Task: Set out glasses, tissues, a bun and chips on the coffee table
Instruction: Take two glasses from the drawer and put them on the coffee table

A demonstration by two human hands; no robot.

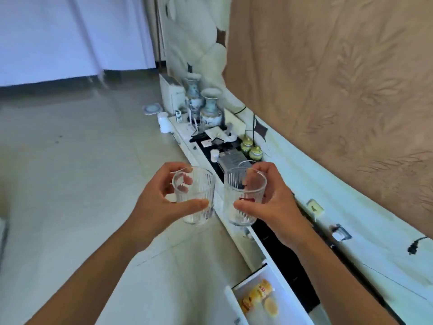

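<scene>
Holding one ribbed glass each, the left hand [161,195] grip curls round the left glass [195,195], the right hand [269,198] round the right glass [243,195], above the floor [70,172]; chips [256,295] lie in an open drawer [236,308].

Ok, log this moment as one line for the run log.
left hand: grips ribbed glass | right hand: grips second glass | both glasses empty, upright | open drawer: chip bag, bun

Two clear ribbed glass tumblers [194,198] look glossy. The pale tiled floor [70,160] shines smooth. The beige leaf-patterned wall covering [339,78] looks matt.
</scene>
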